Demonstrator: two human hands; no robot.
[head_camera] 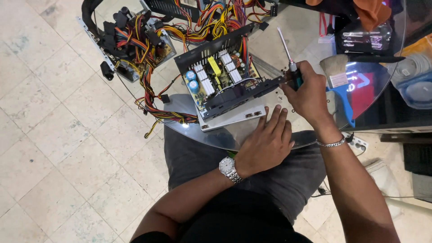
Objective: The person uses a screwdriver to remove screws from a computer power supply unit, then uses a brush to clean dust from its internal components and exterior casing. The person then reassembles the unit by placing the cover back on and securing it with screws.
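Note:
An opened power supply unit [220, 81] with its circuit board exposed sits on a round glass table [315, 36]. A black fan [234, 96] stands at its near edge. My right hand [308, 92] grips a screwdriver [288, 56] by its dark handle, shaft pointing up and away, and touches the fan's right corner. My left hand [265, 141] lies flat with fingers spread on the glass, just below the grey metal cover [234, 118] under the unit. It wears a silver watch.
A second open power supply [135, 42] with bundles of coloured wires [211, 22] lies at the back left. A paint brush [355, 63], a blue tool [344, 101] and plastic containers [416, 81] sit to the right. Tiled floor surrounds the table.

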